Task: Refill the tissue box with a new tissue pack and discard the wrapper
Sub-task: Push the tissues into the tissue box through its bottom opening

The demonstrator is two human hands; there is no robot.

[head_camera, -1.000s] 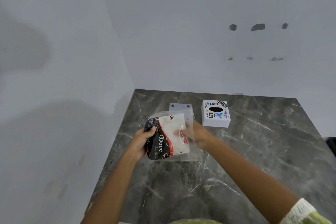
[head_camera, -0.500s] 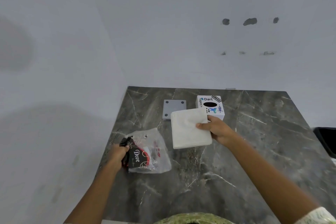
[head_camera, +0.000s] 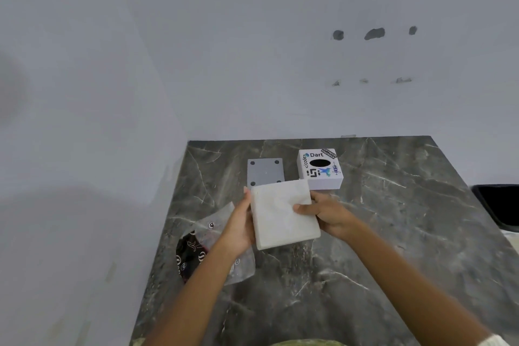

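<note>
Both hands, left hand [head_camera: 238,222] and right hand [head_camera: 325,212], clamp fingers on the bare tissue stack [head_camera: 283,215]; next, load it into the tissue box [head_camera: 320,168], then bin the wrapper [head_camera: 207,244].

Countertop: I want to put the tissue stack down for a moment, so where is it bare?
The countertop is bare right of the tissue box, toward the black bin, and along the near edge between the forearms. The back left is crowded: grey plate, box, and the wrapper beside the left hand.
</note>
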